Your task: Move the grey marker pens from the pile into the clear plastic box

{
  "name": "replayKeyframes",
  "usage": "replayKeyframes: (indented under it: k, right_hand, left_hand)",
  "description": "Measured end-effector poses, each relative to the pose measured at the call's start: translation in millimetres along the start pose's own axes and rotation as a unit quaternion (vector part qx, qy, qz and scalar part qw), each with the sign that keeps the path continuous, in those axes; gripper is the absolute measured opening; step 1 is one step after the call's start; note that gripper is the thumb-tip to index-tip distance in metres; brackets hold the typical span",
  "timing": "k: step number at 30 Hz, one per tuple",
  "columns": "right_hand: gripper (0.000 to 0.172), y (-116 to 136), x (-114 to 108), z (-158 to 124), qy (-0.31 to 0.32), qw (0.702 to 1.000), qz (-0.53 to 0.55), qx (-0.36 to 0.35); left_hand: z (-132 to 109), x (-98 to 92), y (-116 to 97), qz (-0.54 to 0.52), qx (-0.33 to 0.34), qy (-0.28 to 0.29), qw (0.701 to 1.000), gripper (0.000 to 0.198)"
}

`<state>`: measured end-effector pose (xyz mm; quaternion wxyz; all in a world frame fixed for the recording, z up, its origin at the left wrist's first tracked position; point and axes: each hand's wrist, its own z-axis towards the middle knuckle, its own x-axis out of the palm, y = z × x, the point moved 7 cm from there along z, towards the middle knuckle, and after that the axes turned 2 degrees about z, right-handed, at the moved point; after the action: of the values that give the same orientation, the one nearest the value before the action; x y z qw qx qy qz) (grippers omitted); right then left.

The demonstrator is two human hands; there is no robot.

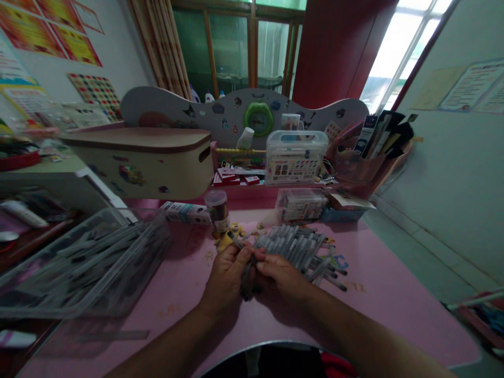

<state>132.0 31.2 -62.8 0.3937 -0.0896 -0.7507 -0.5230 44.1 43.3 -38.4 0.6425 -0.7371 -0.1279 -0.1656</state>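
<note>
My left hand [226,273] and my right hand [281,273] meet above the middle of the pink desk. Between them is a small bunch of grey pens [247,283], with dark ends pointing down toward me. The fingers of both hands are closed around these pens, and the image is slightly blurred there. Just behind and right of my right hand lies a large pile of grey, clear-capped pens [291,244] on the desk. At the left, a clear plastic bin [88,310] holds many more loose pens.
Behind my hands stand a round clear container [217,210] and a yellow figure. Further back are a lidded cream box [157,170], a clear carry case [296,160] and a clear pen box [301,205]. A ruler-like strip [114,335] lies at the front left.
</note>
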Motion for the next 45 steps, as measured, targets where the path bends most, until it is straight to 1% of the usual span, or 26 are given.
replayKeyframes:
  k: [1,4,5,7,8,11,13,15,18,20,21,23,25,27,28,29,31,32,34,35,37,38,39,41,43,45]
  right_hand:
    - [0.020,1,0,0,0.005,1.000,-0.009,0.007]
    - [0.024,3,4,-1,0.038,0.999,-0.023,0.017]
    - [0.026,3,6,-2,0.047,0.999,-0.017,0.016]
    - [0.035,2,9,-3,0.048,0.999,0.000,0.014]
    - [0.039,2,10,-4,0.041,0.999,0.004,0.015]
    - [0.039,0,10,-6,0.018,0.999,-0.004,0.028]
    - [0.042,3,9,-6,0.021,0.999,-0.036,0.025]
    - [0.043,11,4,-4,0.016,0.996,-0.085,0.006]
    - [0.040,23,-10,0,-0.030,0.988,-0.150,-0.032]
    - [0.033,29,-18,1,-0.061,0.983,-0.169,-0.046]
    - [0.029,31,-21,2,-0.076,0.981,-0.171,-0.051]
    - [0.019,36,-25,2,-0.106,0.977,-0.176,-0.063]
    - [0.014,41,-26,1,-0.127,0.973,-0.177,-0.082]
    - [0.014,46,-25,1,-0.130,0.971,-0.173,-0.097]
    - [0.017,48,-24,0,-0.126,0.972,-0.171,-0.100]
    - [0.025,49,-23,0,-0.121,0.972,-0.173,-0.099]
    - [0.041,48,-23,1,-0.106,0.972,-0.190,-0.087]
    - [0.047,47,-22,1,-0.099,0.972,-0.200,-0.078]
    - [0.051,44,-24,2,-0.093,0.972,-0.210,-0.057]
    - [0.052,43,-25,3,-0.095,0.972,-0.208,-0.053]
    - [0.053,45,-27,3,-0.112,0.972,-0.198,-0.061]
    - [0.053,46,-29,3,-0.123,0.971,-0.194,-0.070]
    - [0.054,48,-30,2,-0.133,0.969,-0.191,-0.080]
    - [0.055,51,-33,2,-0.151,0.964,-0.198,-0.092]
    - [0.057,52,-35,1,-0.162,0.959,-0.213,-0.098]
    - [0.058,51,-37,1,-0.165,0.956,-0.219,-0.103]
  left_hand:
    - [0,-0.1,0,0.005,0.000,0.005,1.000,0.025]
    - [-1,-2.3,-2,0.019,0.006,0.009,1.000,0.023]
    - [-1,-3.2,-3,0.023,0.009,0.008,1.000,0.022]
    - [0,-4.2,-4,0.028,0.013,0.006,1.000,0.022]
    - [0,-4.1,-4,0.029,0.012,0.007,1.000,0.022]
    - [3,-4.4,-4,0.018,-0.006,-0.001,1.000,0.026]
    - [6,-7.2,-4,0.002,-0.028,-0.018,0.999,0.028]
    - [11,-11.9,-7,-0.026,-0.033,-0.034,0.999,0.028]
    - [19,-21.2,-14,-0.060,-0.010,-0.048,0.997,0.029]
    - [23,-24.8,-14,-0.060,-0.020,-0.039,0.997,0.030]
    - [23,-25.0,-11,-0.056,-0.037,-0.028,0.997,0.029]
    - [21,-21.0,-4,-0.054,-0.077,0.012,0.995,0.029]
    - [17,-13.0,2,-0.051,-0.109,0.069,0.990,0.032]
    - [11,-3.8,6,-0.033,-0.136,0.136,0.981,0.038]
    - [8,-0.4,9,-0.019,-0.150,0.164,0.975,0.042]
    - [5,1.7,11,-0.005,-0.164,0.186,0.969,0.046]
    - [2,3.1,14,0.015,-0.186,0.213,0.959,0.051]
    - [1,2.9,15,0.018,-0.194,0.217,0.956,0.051]
    - [1,2.5,14,-0.002,-0.199,0.211,0.957,0.044]
    - [2,2.1,12,-0.023,-0.194,0.198,0.961,0.039]
    - [4,0.5,6,-0.068,-0.167,0.154,0.971,0.029]
    - [4,-0.5,3,-0.082,-0.150,0.130,0.977,0.029]
    - [3,-1.5,1,-0.089,-0.136,0.106,0.981,0.034]
    - [1,-3.1,0,-0.080,-0.120,0.069,0.987,0.040]
    - [0,-5.9,1,-0.054,-0.107,0.036,0.992,0.035]
    - [1,-8.8,2,-0.032,-0.093,0.016,0.995,0.033]
